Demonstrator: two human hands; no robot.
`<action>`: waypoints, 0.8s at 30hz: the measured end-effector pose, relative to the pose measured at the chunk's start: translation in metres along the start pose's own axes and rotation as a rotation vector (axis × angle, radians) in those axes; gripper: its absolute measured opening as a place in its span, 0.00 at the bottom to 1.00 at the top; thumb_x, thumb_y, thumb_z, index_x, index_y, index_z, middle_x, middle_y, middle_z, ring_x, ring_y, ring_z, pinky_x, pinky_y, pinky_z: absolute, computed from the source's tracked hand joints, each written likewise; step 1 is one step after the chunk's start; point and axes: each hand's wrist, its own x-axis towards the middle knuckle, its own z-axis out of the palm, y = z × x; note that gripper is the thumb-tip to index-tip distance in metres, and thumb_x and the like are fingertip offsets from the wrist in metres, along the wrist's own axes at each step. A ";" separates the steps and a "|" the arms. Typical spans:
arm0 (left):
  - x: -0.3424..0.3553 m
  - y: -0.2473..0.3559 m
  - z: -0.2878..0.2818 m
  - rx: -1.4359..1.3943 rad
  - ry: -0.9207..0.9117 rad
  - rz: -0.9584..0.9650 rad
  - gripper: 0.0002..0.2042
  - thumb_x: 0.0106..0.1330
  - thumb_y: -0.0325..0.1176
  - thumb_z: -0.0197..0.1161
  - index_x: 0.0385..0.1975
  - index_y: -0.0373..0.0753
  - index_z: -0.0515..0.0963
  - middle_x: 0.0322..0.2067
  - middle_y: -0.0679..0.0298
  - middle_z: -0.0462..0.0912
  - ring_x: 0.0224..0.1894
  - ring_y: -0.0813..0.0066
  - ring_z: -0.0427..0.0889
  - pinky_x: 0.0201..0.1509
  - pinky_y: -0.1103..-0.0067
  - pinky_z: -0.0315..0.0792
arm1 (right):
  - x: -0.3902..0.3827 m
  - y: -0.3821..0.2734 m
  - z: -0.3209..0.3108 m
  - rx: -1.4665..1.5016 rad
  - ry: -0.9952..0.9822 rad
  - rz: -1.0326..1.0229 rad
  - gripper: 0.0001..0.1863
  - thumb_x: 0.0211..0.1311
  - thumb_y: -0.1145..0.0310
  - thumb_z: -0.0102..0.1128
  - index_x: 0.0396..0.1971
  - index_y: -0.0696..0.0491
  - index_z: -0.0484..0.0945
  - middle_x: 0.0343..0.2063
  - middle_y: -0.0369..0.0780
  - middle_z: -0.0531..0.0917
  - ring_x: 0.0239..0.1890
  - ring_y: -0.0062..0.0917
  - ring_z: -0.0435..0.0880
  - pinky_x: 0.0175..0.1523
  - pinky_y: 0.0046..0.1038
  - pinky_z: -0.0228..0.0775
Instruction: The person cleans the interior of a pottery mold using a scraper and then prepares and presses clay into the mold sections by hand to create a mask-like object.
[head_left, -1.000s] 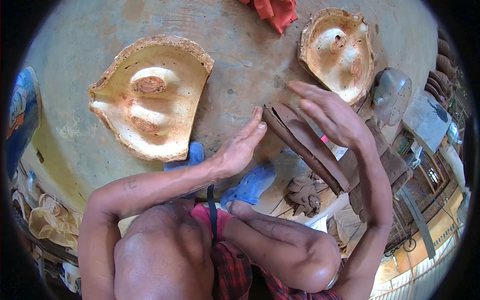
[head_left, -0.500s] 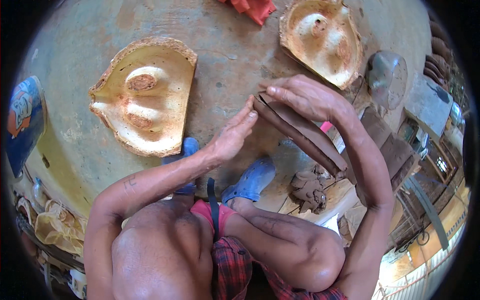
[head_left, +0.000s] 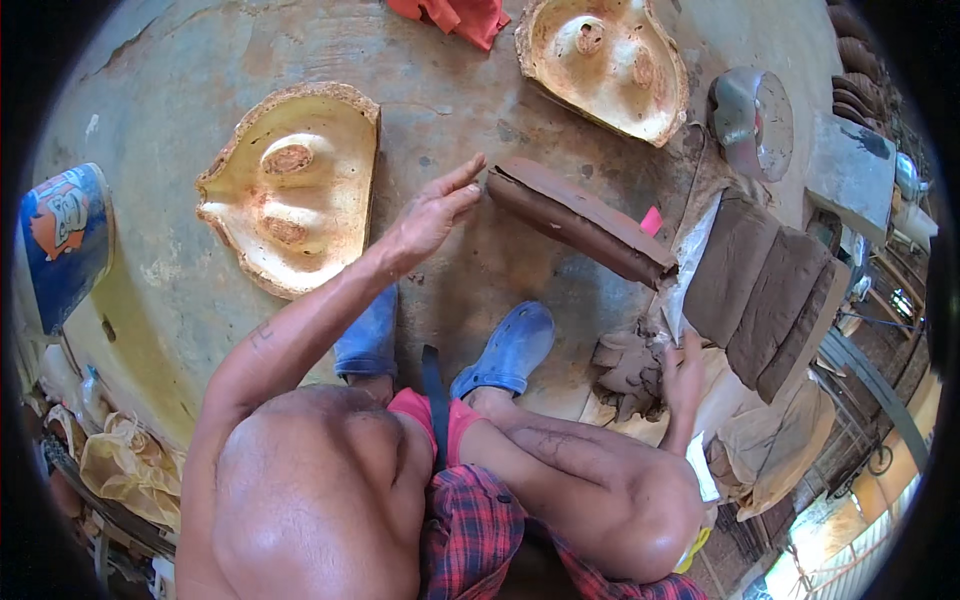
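Note:
A long brown clay slab, folded over or layered along its length, point(head_left: 575, 225) lies slantwise in front of me. My left hand point(head_left: 432, 222) is held beside its near-left end, fingers stretched out with nothing in them. My right hand point(head_left: 684, 372) is low on the right, next to a crumpled lump of dark clay point(head_left: 628, 378). Its fingers point forward, apart, near the lump and a pale sheet point(head_left: 688, 275); whether they touch either I cannot tell. Farther right sits a larger clay block point(head_left: 765, 295) with seams across it.
Two cream-coloured hollow moulds with paired bumps lie on the floor, one at left point(head_left: 330, 175), one at far right point(head_left: 655, 110). Behind are a red cloth point(head_left: 455, 18) and a silvery rounded container point(head_left: 735, 120). A blue bucket point(head_left: 65, 250) stands far left; blue clogs point(head_left: 510, 350) are on my feet.
My right hand has left the clay slab and moved down and back to beside the clay lump. My left hand has drawn slightly away from the slab's end. The view has shifted a little.

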 end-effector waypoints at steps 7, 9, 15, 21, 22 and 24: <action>-0.005 0.046 0.002 0.560 -0.135 0.288 0.47 0.63 0.29 0.77 0.82 0.47 0.56 0.82 0.60 0.58 0.82 0.62 0.57 0.82 0.56 0.60 | -0.101 0.047 0.076 -0.343 0.296 -0.151 0.25 0.73 0.65 0.65 0.64 0.61 0.79 0.58 0.53 0.85 0.60 0.47 0.84 0.66 0.39 0.73; 0.000 0.050 0.007 0.662 -0.132 0.363 0.49 0.59 0.28 0.80 0.81 0.50 0.60 0.80 0.61 0.62 0.80 0.61 0.62 0.81 0.56 0.63 | -0.117 0.043 0.071 -0.305 0.317 -0.134 0.24 0.73 0.65 0.65 0.63 0.61 0.79 0.58 0.53 0.85 0.60 0.47 0.84 0.65 0.38 0.73; 0.011 0.048 0.013 0.778 -0.120 0.473 0.44 0.59 0.26 0.80 0.78 0.46 0.66 0.74 0.59 0.72 0.75 0.65 0.71 0.77 0.61 0.71 | -0.150 0.043 0.059 -0.119 0.250 -0.002 0.22 0.72 0.67 0.65 0.62 0.61 0.80 0.56 0.52 0.85 0.58 0.45 0.85 0.64 0.37 0.74; 0.017 0.054 0.013 0.842 -0.101 0.553 0.41 0.58 0.36 0.82 0.75 0.51 0.72 0.69 0.58 0.79 0.68 0.58 0.80 0.68 0.61 0.79 | -0.173 0.044 0.055 0.010 0.222 0.111 0.21 0.72 0.68 0.65 0.60 0.61 0.81 0.55 0.51 0.86 0.57 0.43 0.85 0.63 0.36 0.75; 0.016 0.056 0.012 0.851 -0.117 0.558 0.41 0.58 0.36 0.82 0.75 0.51 0.72 0.69 0.58 0.79 0.68 0.58 0.80 0.68 0.61 0.79 | -0.177 0.043 0.056 0.034 0.216 0.132 0.20 0.72 0.68 0.65 0.59 0.61 0.81 0.54 0.51 0.86 0.56 0.42 0.85 0.62 0.36 0.75; 0.011 0.069 0.020 0.951 -0.109 0.605 0.43 0.55 0.38 0.84 0.74 0.49 0.72 0.68 0.58 0.80 0.68 0.59 0.80 0.69 0.62 0.77 | -0.180 0.045 0.055 0.069 0.211 0.172 0.20 0.72 0.69 0.65 0.59 0.61 0.81 0.54 0.50 0.86 0.56 0.42 0.86 0.62 0.35 0.75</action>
